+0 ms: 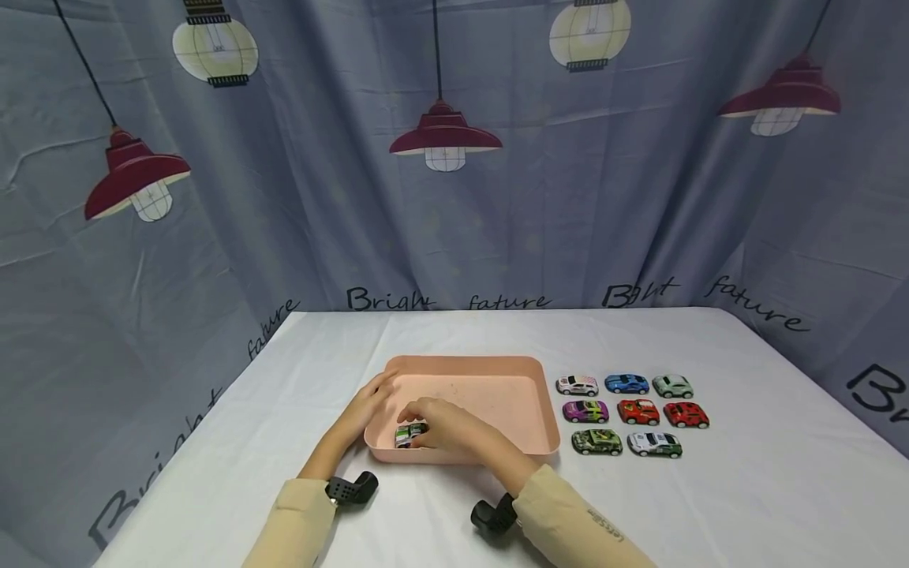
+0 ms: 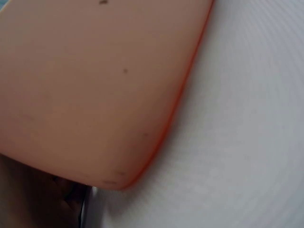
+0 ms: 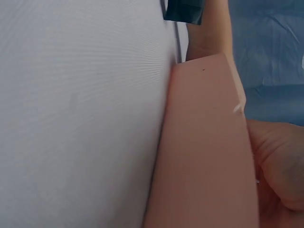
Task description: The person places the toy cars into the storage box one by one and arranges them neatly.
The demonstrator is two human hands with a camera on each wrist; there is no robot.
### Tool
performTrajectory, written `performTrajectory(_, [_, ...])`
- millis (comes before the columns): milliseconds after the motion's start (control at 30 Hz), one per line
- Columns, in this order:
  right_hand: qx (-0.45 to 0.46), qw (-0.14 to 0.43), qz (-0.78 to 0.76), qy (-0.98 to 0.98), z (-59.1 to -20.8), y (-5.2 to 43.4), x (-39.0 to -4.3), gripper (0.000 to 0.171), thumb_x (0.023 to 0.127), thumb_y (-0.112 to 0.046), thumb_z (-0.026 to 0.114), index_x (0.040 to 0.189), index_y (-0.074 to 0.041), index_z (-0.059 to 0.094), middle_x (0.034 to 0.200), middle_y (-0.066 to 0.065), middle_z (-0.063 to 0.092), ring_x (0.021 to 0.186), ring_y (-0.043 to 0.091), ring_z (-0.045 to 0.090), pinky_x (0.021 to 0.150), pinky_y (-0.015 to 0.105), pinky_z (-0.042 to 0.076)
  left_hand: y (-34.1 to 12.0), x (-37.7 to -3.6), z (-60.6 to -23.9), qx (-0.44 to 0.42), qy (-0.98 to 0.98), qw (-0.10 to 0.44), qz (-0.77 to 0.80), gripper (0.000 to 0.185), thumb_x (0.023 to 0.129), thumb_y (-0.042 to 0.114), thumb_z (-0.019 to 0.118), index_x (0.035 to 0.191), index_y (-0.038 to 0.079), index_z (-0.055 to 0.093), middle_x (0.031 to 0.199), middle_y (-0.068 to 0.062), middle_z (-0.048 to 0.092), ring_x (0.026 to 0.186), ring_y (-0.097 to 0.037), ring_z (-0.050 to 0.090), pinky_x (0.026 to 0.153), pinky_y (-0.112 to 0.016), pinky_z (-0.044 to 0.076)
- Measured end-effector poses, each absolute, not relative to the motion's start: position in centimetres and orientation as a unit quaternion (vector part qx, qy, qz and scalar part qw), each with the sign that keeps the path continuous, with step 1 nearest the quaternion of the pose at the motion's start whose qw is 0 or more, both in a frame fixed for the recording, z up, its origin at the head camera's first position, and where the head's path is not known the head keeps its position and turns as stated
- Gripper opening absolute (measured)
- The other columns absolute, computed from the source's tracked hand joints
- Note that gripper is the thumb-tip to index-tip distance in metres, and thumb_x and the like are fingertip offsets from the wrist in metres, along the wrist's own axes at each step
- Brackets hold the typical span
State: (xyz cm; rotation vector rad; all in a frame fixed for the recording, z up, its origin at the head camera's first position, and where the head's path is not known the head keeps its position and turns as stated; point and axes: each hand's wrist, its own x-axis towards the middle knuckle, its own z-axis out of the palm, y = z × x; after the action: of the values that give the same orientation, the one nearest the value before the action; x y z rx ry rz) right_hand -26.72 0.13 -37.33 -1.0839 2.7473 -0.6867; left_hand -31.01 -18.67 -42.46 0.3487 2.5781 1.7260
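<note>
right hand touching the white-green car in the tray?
Touching. The head view shows the right hand with fingers curled round the white-green toy car inside the pink tray, no gap between them.

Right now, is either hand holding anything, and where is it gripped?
The right hand holds a white-and-green toy car by its right end, inside the pink tray. The left hand rests on the tray's left rim.
</note>
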Motion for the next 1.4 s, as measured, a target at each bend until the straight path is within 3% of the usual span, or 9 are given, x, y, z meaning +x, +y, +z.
performTrajectory(333, [-0.348,0.052,-0.206,0.913,-35.3,0.5,-26.1,0.038,0.083,-0.021,0.066,0.120,-0.015,0.059,0.122,-0.002,0.059,0.116,0.014,0.053,0.098,0.031,0.044,-18.6,-30.8,-42.0,0.127,0.824,0.016,0.551,0.045,0.099,0.024,0.035,0.141,0.007,0.032,0.149,-0.018,0.022,0.136,-0.040,0.020,0.108,-0.059,0.020])
performTrajectory(667, [-0.373,-0.060,-0.192,0.906,-34.6,2.1,-25.5,0.025,0.089,-0.022,0.056,0.113,-0.019,0.064,0.117,-0.003,0.063,0.114,0.015,0.056,0.098,0.033,0.044,-18.7,-31.0,-42.5,0.106,0.827,0.014,0.552,0.045,0.098,0.027,0.036,0.140,0.011,0.035,0.149,-0.017,0.025,0.137,-0.039,0.019,0.109,-0.057,0.020])
performTrajectory(1033, [-0.395,-0.197,-0.224,0.869,-34.3,4.0,-25.0,0.027,0.087,-0.025,0.058,0.112,-0.018,0.063,0.114,-0.002,0.065,0.108,0.017,0.059,0.096,0.037,0.044,-18.5,-31.0,-42.5,0.100,0.832,0.016,0.545,0.043,0.098,0.027,0.036,0.140,0.014,0.035,0.149,-0.015,0.024,0.138,-0.038,0.017,0.109,-0.058,0.020])
performTrajectory(1400, [-0.395,-0.205,-0.195,0.874,-33.4,6.3,-24.6,0.035,0.090,-0.031,0.055,0.122,-0.017,0.058,0.124,0.000,0.059,0.118,0.018,0.052,0.102,0.044,0.038,-18.6,-30.9,-42.4,0.112,0.829,0.004,0.547,0.044,0.099,0.025,0.036,0.140,0.009,0.035,0.148,-0.019,0.024,0.137,-0.040,0.018,0.109,-0.057,0.020])
